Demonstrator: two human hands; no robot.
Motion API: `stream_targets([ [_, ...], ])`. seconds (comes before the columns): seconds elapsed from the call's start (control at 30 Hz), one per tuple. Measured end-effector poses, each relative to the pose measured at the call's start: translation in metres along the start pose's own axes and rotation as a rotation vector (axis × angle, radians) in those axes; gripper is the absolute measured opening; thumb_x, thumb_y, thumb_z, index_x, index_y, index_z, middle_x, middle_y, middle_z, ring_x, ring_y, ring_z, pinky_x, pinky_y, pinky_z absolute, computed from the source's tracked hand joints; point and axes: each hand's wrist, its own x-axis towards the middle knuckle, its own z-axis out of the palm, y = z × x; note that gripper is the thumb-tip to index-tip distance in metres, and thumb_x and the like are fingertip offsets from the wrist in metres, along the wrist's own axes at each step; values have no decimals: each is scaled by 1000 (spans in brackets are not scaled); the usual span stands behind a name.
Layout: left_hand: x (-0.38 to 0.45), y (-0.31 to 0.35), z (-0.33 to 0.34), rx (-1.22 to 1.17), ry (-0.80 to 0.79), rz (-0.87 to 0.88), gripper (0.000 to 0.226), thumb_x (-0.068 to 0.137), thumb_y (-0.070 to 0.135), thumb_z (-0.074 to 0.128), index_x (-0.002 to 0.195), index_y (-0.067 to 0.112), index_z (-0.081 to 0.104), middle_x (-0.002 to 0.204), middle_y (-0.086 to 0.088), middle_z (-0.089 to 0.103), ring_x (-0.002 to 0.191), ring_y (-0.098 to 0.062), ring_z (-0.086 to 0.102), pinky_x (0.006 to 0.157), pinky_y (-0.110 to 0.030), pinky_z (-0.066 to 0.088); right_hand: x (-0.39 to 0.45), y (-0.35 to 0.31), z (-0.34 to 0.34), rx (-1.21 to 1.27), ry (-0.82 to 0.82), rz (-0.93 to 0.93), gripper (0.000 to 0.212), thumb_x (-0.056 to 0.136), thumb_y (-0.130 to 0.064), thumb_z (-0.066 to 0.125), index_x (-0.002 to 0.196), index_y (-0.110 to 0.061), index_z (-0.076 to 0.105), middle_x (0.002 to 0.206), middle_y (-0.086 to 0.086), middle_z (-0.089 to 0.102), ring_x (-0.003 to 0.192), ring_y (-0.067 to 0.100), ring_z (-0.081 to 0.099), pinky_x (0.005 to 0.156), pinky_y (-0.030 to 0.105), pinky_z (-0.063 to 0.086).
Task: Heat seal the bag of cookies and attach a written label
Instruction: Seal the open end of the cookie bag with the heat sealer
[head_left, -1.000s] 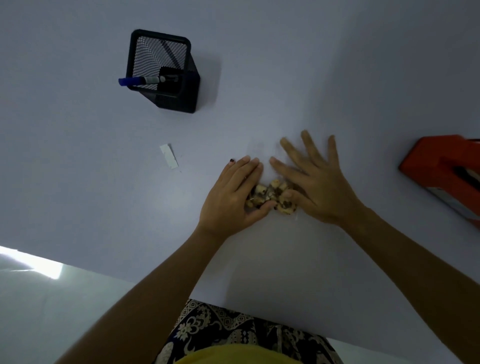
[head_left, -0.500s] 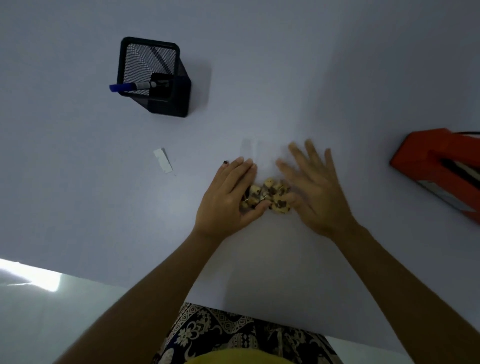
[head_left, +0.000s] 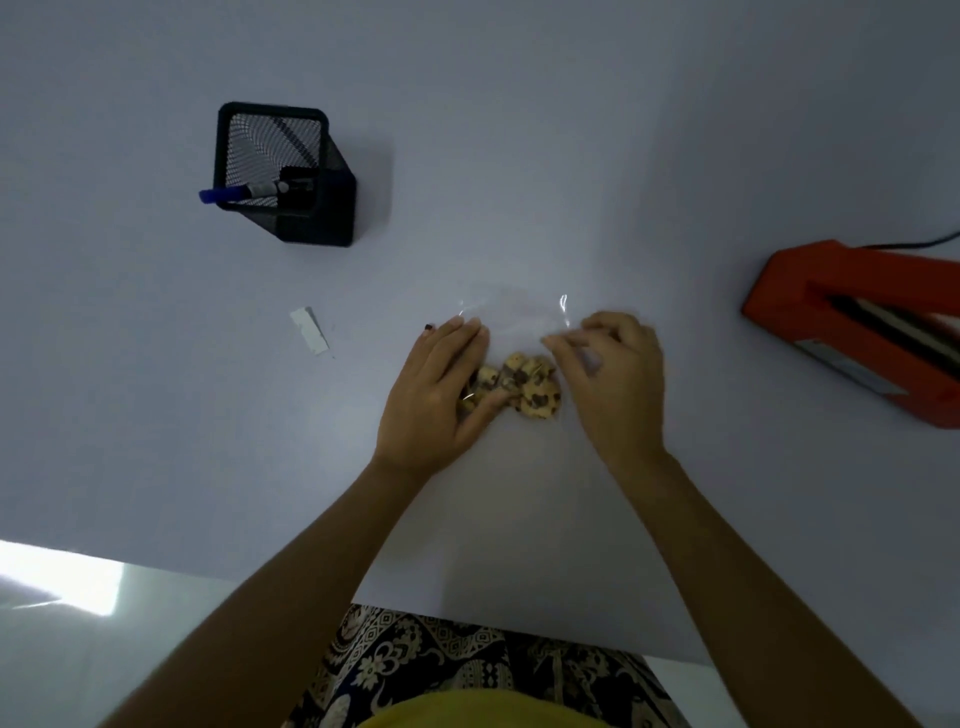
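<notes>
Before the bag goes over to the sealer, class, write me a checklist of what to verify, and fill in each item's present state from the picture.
1. Cookies bunched at the near end of the clear bag: ok.
2. Bag mouth flat and free of crumbs: cannot tell, the film barely shows.
3. Left hand steadying the cookies: ok.
4. Right hand pinching the bag's edge: ok.
5. Orange sealer in view at the right: ok; powered, cannot tell.
6. Label and pen in its holder set out: ok; label written, cannot tell.
</notes>
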Motion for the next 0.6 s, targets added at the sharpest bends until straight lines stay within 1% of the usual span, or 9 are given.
stream_targets([
  [0.07, 2, 2, -6, -50, 22, -28, 58, 100, 43, 30, 127, -1, 56, 132, -17, 56, 127, -28, 48, 107, -45, 39, 4, -12, 6, 64, 13, 155, 23, 79, -34, 74, 85, -12, 71, 100, 2, 59, 86, 18, 58, 79, 40, 51],
  [0.13, 9, 10, -12, -127, 56, -120, 52, 101, 36, 30, 119, 0, 63, 123, -15, 62, 119, -26, 54, 101, -41, 44, 7, -20, 8, 124, 3, 302, 27, 76, -29, 78, 96, -13, 66, 99, 2, 59, 80, 14, 58, 75, 33, 52],
  [0.23, 21, 23, -18, -124, 87, -284, 38, 99, 29, 40, 110, 5, 67, 113, -10, 66, 107, -23, 59, 94, -27, 43, 12, -27, 5, 184, -1, 437, 46, 73, -23, 82, 111, -15, 56, 85, -1, 59, 71, 10, 58, 63, 16, 44],
  [0.3, 28, 26, -15, -75, 96, -390, 32, 94, 28, 55, 119, 8, 61, 120, -9, 59, 110, -21, 53, 93, -19, 38, 15, -30, 3, 187, -3, 470, 50, 73, -19, 82, 114, -13, 54, 73, -6, 57, 63, 4, 54, 58, 12, 40],
  [0.37, 36, 30, -13, -120, 115, -533, 50, 86, 31, 69, 128, 11, 52, 126, -8, 50, 111, -16, 46, 90, -18, 38, 16, -31, 3, 191, -10, 492, 50, 74, -17, 82, 114, -12, 53, 68, -9, 56, 61, 1, 53, 61, 16, 43],
  [0.43, 45, 34, -14, -201, 121, -645, 64, 79, 31, 76, 132, 11, 46, 126, -9, 45, 104, -13, 46, 83, -16, 40, 18, -31, 2, 202, -18, 514, 47, 73, -16, 82, 112, -12, 54, 69, -8, 57, 64, 7, 56, 65, 22, 47],
  [0.47, 49, 36, -15, -232, 117, -690, 68, 77, 30, 78, 133, 12, 43, 126, -9, 44, 101, -14, 49, 81, -17, 40, 18, -30, 2, 207, -24, 523, 45, 73, -17, 82, 110, -12, 55, 70, -8, 58, 68, 10, 58, 67, 24, 48],
  [0.53, 55, 37, -17, -292, 120, -761, 75, 74, 28, 80, 135, 12, 40, 122, -8, 44, 95, -18, 53, 78, -20, 43, 19, -29, 1, 223, -35, 550, 39, 73, -18, 82, 104, -11, 59, 73, -7, 60, 74, 13, 60, 68, 24, 45],
  [0.6, 57, 36, -21, -346, 125, -817, 72, 73, 30, 81, 132, 14, 42, 111, -3, 50, 85, -14, 55, 74, -20, 44, 21, -28, 1, 233, -58, 576, 31, 72, -20, 82, 96, -12, 64, 77, -4, 62, 76, 13, 60, 68, 21, 42],
])
